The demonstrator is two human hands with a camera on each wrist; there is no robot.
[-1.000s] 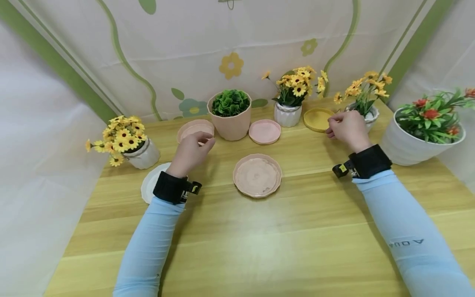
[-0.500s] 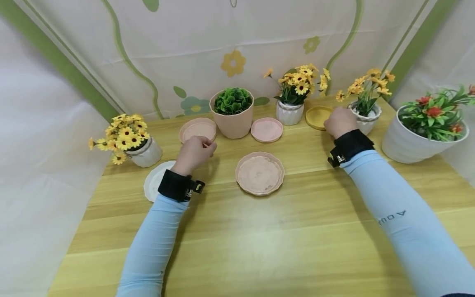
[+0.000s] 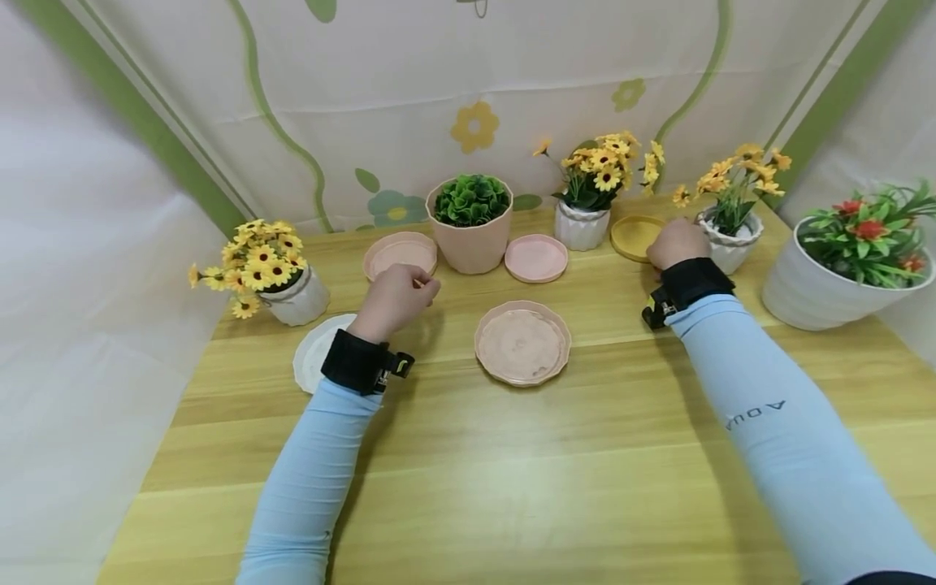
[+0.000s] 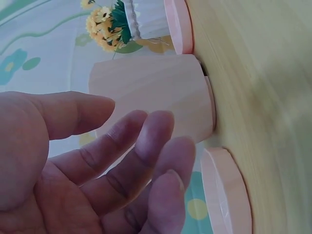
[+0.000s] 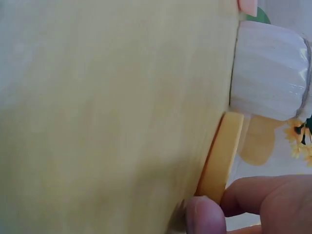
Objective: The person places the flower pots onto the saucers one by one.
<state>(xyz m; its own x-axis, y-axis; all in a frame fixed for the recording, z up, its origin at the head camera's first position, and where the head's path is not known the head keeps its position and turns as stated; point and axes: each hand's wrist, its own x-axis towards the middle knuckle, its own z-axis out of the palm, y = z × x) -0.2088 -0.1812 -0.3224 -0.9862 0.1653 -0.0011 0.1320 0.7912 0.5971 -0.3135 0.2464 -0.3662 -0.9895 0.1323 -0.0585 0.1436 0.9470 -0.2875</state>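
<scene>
My right hand (image 3: 678,244) is at the near right side of the yellow plant saucer (image 3: 633,237), which lies flat on the table at the back right. In the right wrist view, the thumb and a finger pinch the rim of this saucer (image 5: 222,156); the other fingers are mostly hidden. Nothing is in my left hand (image 3: 398,301), which hovers with loosely bent fingers just in front of a pale pink saucer (image 3: 400,250). Behind those fingers, in the left wrist view, stands the pink flowerpot (image 4: 151,92) with a green plant.
A large pink saucer (image 3: 522,344) lies mid-table, a small pink one (image 3: 536,258) behind it. A white saucer (image 3: 316,353) is partly under the left wrist. White pots with yellow flowers stand left (image 3: 298,299), back (image 3: 582,226) and right (image 3: 731,244); a bigger white pot (image 3: 819,280) is far right.
My right hand has moved slightly left and down onto the yellow saucer's rim. The left hand has stayed about where it was, while the head view has shifted slightly.
</scene>
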